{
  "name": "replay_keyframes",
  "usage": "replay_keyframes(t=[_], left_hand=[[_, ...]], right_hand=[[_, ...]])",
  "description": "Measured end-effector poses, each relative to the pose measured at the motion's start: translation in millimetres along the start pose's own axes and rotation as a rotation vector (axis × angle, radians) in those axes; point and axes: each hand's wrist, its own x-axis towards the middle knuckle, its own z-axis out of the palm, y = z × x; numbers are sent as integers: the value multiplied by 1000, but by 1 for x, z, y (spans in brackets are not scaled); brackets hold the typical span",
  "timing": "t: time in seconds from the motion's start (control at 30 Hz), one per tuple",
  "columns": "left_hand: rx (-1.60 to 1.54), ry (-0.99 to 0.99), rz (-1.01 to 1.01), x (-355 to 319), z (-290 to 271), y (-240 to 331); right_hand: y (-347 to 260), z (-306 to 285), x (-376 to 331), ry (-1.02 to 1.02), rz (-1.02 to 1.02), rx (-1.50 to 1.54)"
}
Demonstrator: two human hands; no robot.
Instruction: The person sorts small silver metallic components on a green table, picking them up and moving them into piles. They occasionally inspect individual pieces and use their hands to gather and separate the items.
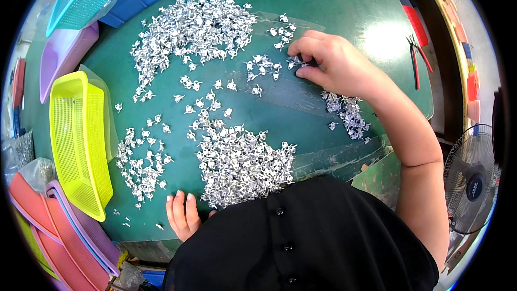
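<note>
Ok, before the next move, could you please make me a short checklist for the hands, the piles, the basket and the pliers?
1. Right hand at the small metal parts: ok.
2. Its grip on a part: cannot tell.
3. Left hand free: ok, fingers extended, no part seen in them.
4. Near pile and far pile cleanly separated: not ok, loose parts lie between.
5. Yellow-green basket apart from the piles: ok.
6. Red-handled pliers apart from the piles: ok.
</note>
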Motion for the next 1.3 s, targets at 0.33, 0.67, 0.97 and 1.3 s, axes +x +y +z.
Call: replay_keyframes(t=[0.33,0.67,0.97,1.3], left_hand=[[-23,13,-42,-1,1,1],[-24,9,-30,-4,2,-2],[-47,0,-58,-2,1,2],[-49,15,-40,-3,3,-1]], right_hand=[[-15,8,-7,-22,-34,59],[-2,-2,7,74,65,49],[16,-9,6,104,-3,-65],[32,-3,36,137,9,-52]])
